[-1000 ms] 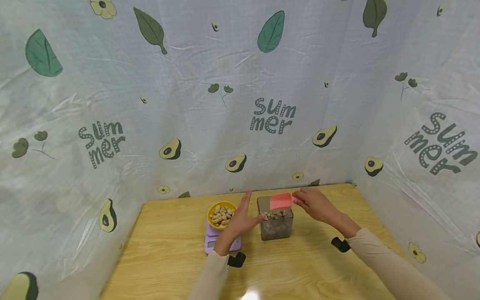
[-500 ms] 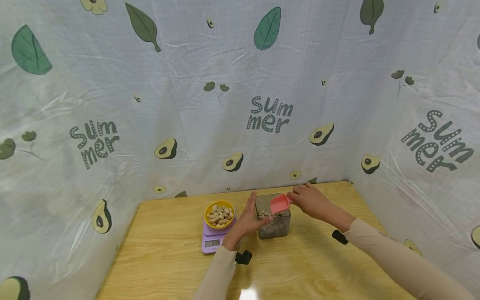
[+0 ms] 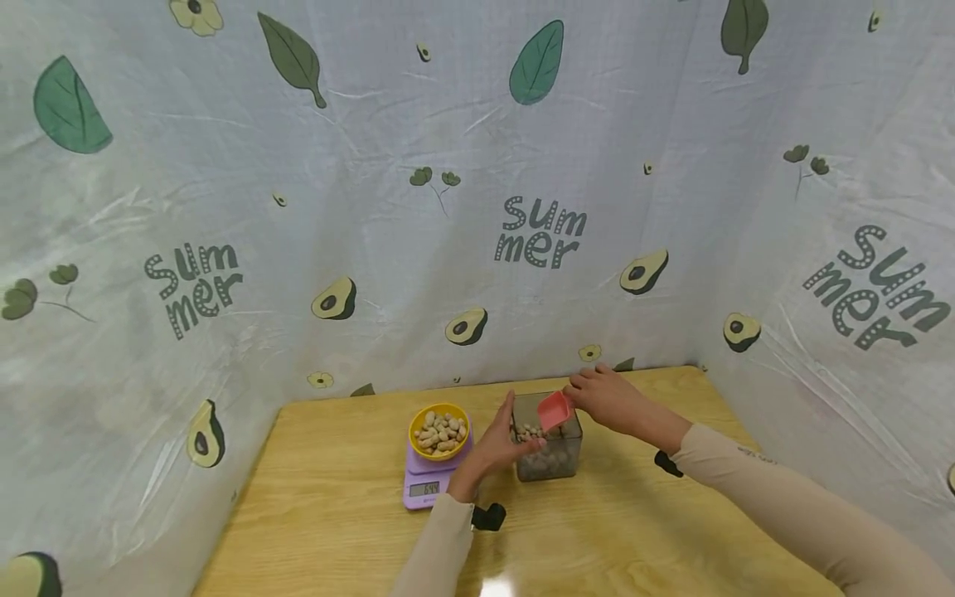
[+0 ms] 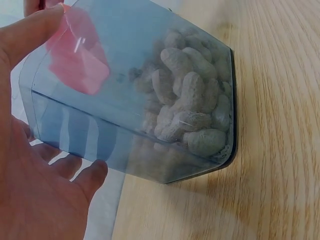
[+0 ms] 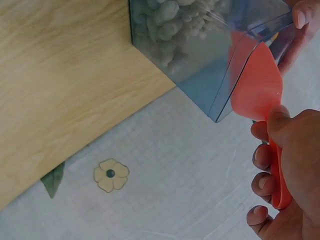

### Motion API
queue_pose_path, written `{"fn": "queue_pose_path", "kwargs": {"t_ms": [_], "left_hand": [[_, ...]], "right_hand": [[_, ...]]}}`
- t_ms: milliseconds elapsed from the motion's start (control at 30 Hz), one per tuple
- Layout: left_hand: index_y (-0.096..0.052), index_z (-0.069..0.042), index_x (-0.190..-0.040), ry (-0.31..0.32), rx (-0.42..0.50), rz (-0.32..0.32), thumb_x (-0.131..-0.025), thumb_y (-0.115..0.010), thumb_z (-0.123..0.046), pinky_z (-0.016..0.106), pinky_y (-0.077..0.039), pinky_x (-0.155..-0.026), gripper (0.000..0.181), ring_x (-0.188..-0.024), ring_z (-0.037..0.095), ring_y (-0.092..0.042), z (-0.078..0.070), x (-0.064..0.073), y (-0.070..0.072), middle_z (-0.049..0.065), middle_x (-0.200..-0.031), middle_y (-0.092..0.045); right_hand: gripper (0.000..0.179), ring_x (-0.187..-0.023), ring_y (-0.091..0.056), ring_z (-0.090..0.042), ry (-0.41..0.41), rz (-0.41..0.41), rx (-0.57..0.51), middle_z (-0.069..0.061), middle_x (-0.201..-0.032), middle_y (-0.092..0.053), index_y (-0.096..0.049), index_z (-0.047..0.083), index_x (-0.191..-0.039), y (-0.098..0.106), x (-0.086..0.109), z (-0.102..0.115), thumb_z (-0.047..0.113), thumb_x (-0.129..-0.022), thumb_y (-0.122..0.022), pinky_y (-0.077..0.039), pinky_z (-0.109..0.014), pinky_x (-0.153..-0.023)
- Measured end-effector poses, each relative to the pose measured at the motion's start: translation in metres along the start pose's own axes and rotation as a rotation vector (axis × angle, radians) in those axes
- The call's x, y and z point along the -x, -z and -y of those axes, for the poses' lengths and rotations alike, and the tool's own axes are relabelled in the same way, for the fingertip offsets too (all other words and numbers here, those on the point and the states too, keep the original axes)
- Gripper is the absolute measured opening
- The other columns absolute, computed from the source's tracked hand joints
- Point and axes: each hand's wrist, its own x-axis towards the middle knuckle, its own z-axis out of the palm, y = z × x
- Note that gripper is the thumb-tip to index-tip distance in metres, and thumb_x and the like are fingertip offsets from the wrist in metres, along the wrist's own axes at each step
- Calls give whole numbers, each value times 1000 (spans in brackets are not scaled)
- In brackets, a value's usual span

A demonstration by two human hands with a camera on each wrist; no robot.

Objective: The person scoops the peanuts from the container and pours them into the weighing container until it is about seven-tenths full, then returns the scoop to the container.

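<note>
My right hand grips the handle of a red scoop, fingers wrapped round it in the right wrist view. The scoop's blade tilts down into the mouth of a clear, smoky square container. Unshelled peanuts fill the lower part of the container, below the blade as seen through the wall in the left wrist view. My left hand holds the container at its left side, thumb by the near rim and fingers along another wall.
Left of the container stands a purple kitchen scale with a lit display. On it sits a yellow bowl of peanuts. The wooden table meets a printed curtain at its back and sides.
The scoop has turned from nearly level above the container to tilted down into its mouth. My left hand has moved right from beside the bowl onto the container, uncovering the scale's display.
</note>
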Motion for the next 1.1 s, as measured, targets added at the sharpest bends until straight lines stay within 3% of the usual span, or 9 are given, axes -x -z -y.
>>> {"fn": "queue_pose_path", "kwargs": {"t_ms": [200,467,767,1100], "left_hand": [[1,-18,-160,8,-6,-1,-82,-68,-63,55,-27,-119,114,-152,37,-18,-2,1,-1,13,-167,-7],[1,-16,-160,22,-22,13,-80,-64,-70,56,-29,-117,116,-150,39,-21,-2,3,-1,14,-166,-7],[-1,-15,-160,2,-12,28,-84,-68,-57,56,-31,-116,109,-149,39,-23,-4,2,-4,14,-166,-7],[0,-15,-160,-23,-10,24,-81,-65,-68,52,-36,-114,114,-147,38,-29,-1,1,-2,15,-166,-9]], "right_hand": [[14,-78,-54,-17,21,52,78,1,-87,-60,-67,18,-97,0,-8,3,24,-86,-75,-34,-32,-67],[21,-89,-58,-17,91,161,202,3,-96,-64,-71,24,-106,-1,-19,12,36,-89,-70,-40,-35,-75],[30,-101,-61,-18,82,224,206,2,-107,-68,-70,24,-112,-14,-19,18,33,-85,-76,-47,-37,-85],[33,-97,-62,-20,101,197,142,-2,-105,-68,-72,19,-106,-27,-25,25,34,-78,-83,-51,-37,-88]]}}
